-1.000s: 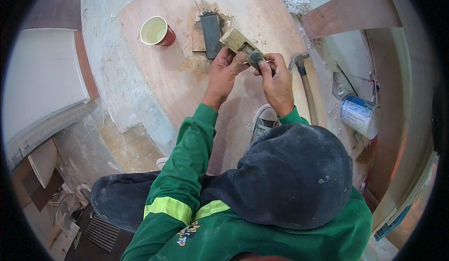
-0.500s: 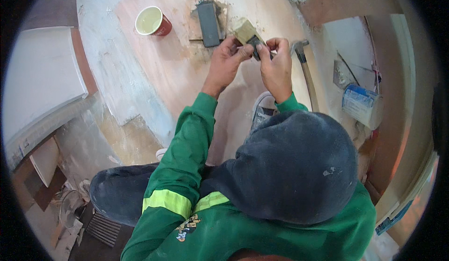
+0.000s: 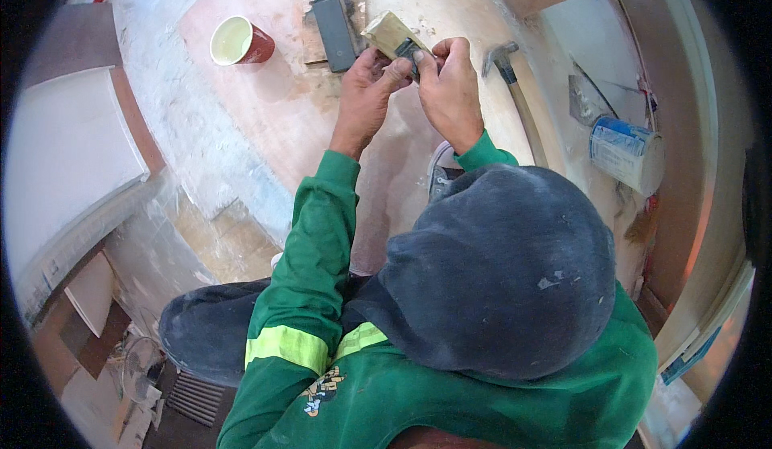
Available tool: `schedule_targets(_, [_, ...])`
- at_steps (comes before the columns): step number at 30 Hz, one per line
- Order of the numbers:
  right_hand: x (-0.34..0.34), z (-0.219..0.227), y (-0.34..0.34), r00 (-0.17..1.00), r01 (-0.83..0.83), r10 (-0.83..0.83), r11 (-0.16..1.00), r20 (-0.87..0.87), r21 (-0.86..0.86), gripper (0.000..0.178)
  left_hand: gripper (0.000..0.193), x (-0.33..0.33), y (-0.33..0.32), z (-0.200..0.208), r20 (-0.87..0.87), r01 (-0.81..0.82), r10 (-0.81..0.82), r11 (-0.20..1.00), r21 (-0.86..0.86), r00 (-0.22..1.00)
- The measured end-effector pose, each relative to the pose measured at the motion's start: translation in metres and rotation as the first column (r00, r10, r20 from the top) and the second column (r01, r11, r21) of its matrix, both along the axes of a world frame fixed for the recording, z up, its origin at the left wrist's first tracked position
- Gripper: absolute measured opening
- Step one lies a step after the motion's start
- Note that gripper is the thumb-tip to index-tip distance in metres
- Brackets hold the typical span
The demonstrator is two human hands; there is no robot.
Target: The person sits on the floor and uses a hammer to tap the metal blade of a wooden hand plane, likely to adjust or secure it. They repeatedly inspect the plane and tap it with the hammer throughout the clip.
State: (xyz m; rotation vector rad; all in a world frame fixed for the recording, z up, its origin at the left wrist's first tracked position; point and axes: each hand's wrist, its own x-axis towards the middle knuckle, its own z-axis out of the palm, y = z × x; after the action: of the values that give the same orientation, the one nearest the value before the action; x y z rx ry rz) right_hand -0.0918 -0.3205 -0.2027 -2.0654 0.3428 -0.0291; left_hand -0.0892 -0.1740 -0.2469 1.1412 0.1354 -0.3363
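Both my hands hold a small pale block with a dark metal piece on it, which looks like a wooden hand plane [image 3: 388, 33], raised above a pale board. My left hand [image 3: 366, 99] has its thumb and fingers closed on the near left side. Across from it, my right hand [image 3: 450, 95] pinches the right end by the dark piece, thumb pressed against it. Fingers partly cover the dark piece. Just left of the plane, a dark grey rectangular sharpening stone [image 3: 334, 35] lies on a small wooden piece [image 3: 312, 43], with dark wet residue around it.
A red paper cup [image 3: 259, 47] with pale liquid stands left of the stone. At the right lies a hammer [image 3: 523, 107] with a wooden handle. Farther right, a blue and white tub [image 3: 627, 153] lies tipped over. White panels [image 3: 76, 143] stand along the left.
The whole view has shifted slightly, so things sit farther left. My hands have moved the plane slightly away from me, and more of its pale surface shows. Both hands keep their hold.
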Motion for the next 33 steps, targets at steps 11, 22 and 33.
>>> schedule_targets(11, [0.001, -0.013, -0.004, 0.963, 0.006, 0.031, 0.991, 0.269, -0.137, 0.023, 0.039, -0.002, -0.005, -0.010, -0.124, -0.026, 0.011, 0.992, -0.126, 0.992])
schedule_targets(22, [0.001, -0.022, -0.012, 0.968, -0.012, 0.032, 0.996, 0.247, -0.085, 0.022, 0.038, -0.003, -0.008, -0.008, -0.157, -0.020, 0.005, 0.995, -0.097, 0.988])
schedule_targets(33, [0.003, -0.033, -0.014, 0.980, -0.045, 0.044, 0.999, 0.192, 0.002, 0.021, 0.034, 0.001, -0.010, -0.012, -0.128, 0.012, -0.017, 0.999, -0.047, 0.992])
